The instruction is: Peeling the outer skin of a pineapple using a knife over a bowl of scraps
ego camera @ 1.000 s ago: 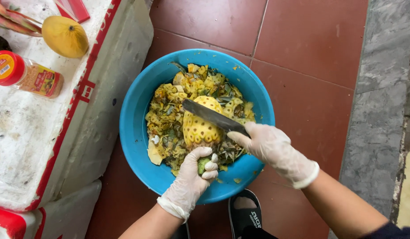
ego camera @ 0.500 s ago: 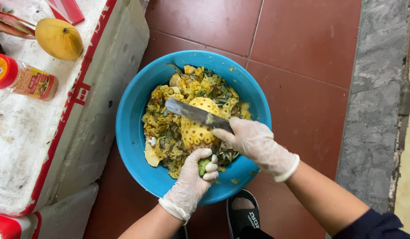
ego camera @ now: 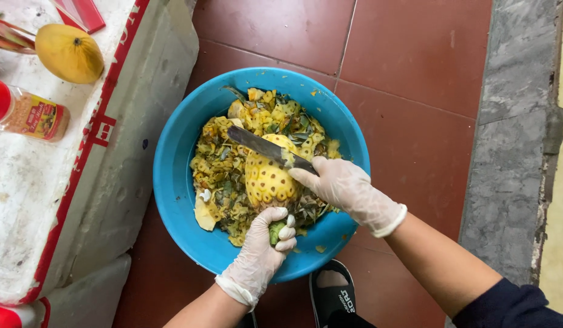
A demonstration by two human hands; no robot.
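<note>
A peeled pineapple [ego camera: 268, 177] — yellow, dotted with brown eyes — is held over the middle of a blue basin [ego camera: 172, 182], above a heap of peelings [ego camera: 223, 167] that fills the basin's bottom. The fruit is gripped at its green stem end by the left hand [ego camera: 262, 252], gloved in thin white plastic, the fingers closed tightly round the stub. A knife [ego camera: 266, 147] is laid across the upper part of the pineapple, its blade slanting up and to the left; its handle is clamped in the gloved right hand [ego camera: 345, 189], the fingers wrapped fully around it, so that the handle itself is hidden. The two hands are kept apart, one at each end of the fruit.

The lower half of the peelings is partly covered by the pineapple and the left hand. A pale wedge of cut fruit [ego camera: 203, 214] is seen at the heap's left edge, against the basin wall.

The basin is set on a floor [ego camera: 415, 61] of red-brown tiles. Just beside it on the left, a white foam box [ego camera: 68, 182] with red edging serves as a worktop — on it lie a yellow mango [ego camera: 69, 53] and a small bottle with a red cap [ego camera: 26, 113], well apart from the basin. A black sandal [ego camera: 333, 293] is visible below the basin's rim, and a grey stone strip [ego camera: 512, 152] runs along the right.
</note>
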